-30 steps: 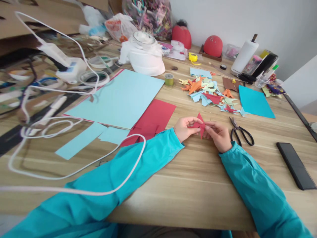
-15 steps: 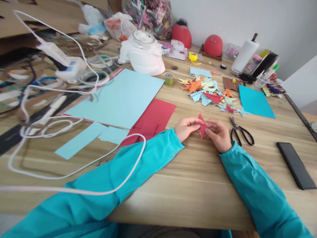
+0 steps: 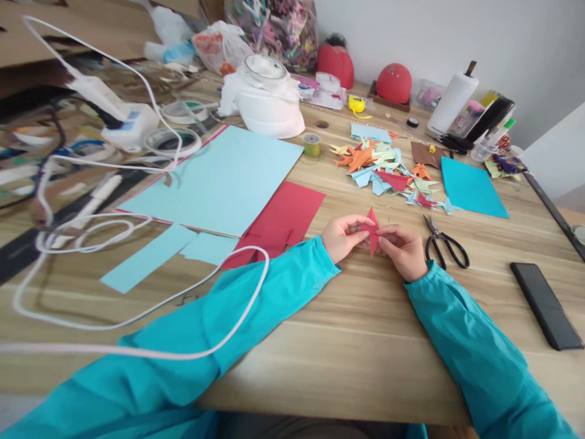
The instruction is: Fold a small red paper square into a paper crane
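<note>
Both my hands pinch a small folded red paper piece [image 3: 372, 229] just above the wooden table [image 3: 356, 329]. My left hand [image 3: 340, 236] grips its left side with thumb and fingers. My right hand [image 3: 404, 249] grips its right side. The piece stands upright with a pointed top and bottom. Both arms wear teal sleeves. A red paper sheet [image 3: 283, 222] lies just left of my left hand. Black scissors [image 3: 445, 242] lie just right of my right hand.
A pile of folded coloured paper shapes [image 3: 386, 171] lies beyond my hands. A large light-blue sheet [image 3: 219, 180], light-blue strips [image 3: 150, 259], a teal sheet [image 3: 470, 189], a black phone [image 3: 546, 305], a white cable [image 3: 137, 317], a white pot [image 3: 269, 100] and a paper roll [image 3: 452, 100] lie around.
My fingers have shifted slightly on the red paper piece, which has narrowed a little between them. Everything else stays put.
</note>
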The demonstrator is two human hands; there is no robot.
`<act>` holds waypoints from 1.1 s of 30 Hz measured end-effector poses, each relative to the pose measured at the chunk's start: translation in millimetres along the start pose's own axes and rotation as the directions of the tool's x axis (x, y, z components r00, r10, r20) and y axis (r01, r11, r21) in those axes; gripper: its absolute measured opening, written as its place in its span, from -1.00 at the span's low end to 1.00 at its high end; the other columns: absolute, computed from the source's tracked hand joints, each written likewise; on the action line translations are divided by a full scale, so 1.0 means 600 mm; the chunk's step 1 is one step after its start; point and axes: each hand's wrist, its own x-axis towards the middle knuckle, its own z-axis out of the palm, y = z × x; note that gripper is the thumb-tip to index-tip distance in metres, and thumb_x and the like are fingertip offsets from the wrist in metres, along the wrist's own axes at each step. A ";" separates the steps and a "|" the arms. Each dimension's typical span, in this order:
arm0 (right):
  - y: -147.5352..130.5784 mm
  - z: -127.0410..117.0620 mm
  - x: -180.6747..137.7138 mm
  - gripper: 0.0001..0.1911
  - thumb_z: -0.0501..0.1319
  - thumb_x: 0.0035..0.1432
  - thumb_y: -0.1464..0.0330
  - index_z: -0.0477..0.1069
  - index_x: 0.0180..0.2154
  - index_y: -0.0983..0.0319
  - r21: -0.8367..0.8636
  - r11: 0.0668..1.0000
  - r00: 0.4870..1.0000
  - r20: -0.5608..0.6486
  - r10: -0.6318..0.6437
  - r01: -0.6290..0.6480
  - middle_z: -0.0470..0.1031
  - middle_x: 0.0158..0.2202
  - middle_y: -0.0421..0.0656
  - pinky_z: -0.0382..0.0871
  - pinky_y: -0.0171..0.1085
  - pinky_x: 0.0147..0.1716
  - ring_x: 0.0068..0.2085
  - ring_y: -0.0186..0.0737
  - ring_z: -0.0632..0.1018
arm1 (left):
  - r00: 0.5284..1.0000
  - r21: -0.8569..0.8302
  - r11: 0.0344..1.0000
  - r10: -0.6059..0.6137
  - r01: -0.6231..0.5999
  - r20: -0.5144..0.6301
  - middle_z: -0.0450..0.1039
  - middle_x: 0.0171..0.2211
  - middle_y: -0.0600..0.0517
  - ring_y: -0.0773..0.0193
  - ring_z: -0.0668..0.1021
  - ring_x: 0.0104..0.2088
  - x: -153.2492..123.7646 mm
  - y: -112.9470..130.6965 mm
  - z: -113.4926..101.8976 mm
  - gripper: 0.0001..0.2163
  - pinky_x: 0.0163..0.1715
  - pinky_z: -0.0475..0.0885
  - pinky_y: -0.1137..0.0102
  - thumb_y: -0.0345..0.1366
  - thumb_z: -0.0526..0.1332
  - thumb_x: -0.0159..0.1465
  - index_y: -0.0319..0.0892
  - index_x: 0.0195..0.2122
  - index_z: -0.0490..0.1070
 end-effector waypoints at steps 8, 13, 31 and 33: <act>-0.004 0.000 0.001 -0.80 0.33 -0.09 0.27 0.45 -0.40 0.23 -0.025 1.000 0.999 -0.051 -0.009 0.008 0.48 -0.57 -0.22 0.40 -0.32 -0.59 -0.59 -0.35 0.46 | 0.998 0.045 0.998 0.040 -0.038 -0.038 0.50 -0.51 0.03 0.36 0.52 -0.50 0.001 -0.004 0.001 -0.83 -0.44 0.50 0.44 -0.39 0.30 -0.05 -0.29 -0.39 0.47; 0.000 -0.001 0.002 -0.71 0.35 -0.13 0.26 0.38 -0.33 0.23 0.008 1.000 0.999 -0.046 0.011 -0.011 0.51 -0.50 -0.22 0.40 -0.36 -0.62 -0.57 -0.37 0.48 | 0.998 0.056 0.997 0.061 -0.059 -0.032 0.51 -0.50 0.03 0.37 0.51 -0.50 -0.001 -0.001 0.003 -0.85 -0.45 0.48 0.46 -0.39 0.30 -0.05 -0.27 -0.41 0.48; -0.004 -0.001 0.000 -0.82 0.32 -0.07 0.28 0.43 -0.40 0.21 -0.095 0.992 0.996 0.023 -0.086 0.087 0.49 -0.48 -0.19 0.41 -0.30 -0.52 -0.52 -0.32 0.51 | 0.991 0.164 0.980 0.121 -0.109 -0.064 0.49 -0.47 0.03 0.35 0.48 -0.47 0.001 -0.009 -0.001 -0.86 -0.43 0.44 0.43 -0.35 0.27 -0.01 -0.25 -0.39 0.49; -0.006 0.000 0.000 -0.84 0.32 -0.08 0.28 0.46 -0.42 0.21 -0.110 0.987 0.993 0.026 -0.111 0.113 0.49 -0.42 -0.17 0.41 -0.29 -0.51 -0.50 -0.32 0.50 | 0.990 0.171 0.979 0.123 -0.111 -0.066 0.49 -0.48 0.03 0.35 0.48 -0.48 0.001 -0.010 -0.001 -0.86 -0.44 0.44 0.43 -0.35 0.27 -0.02 -0.25 -0.40 0.49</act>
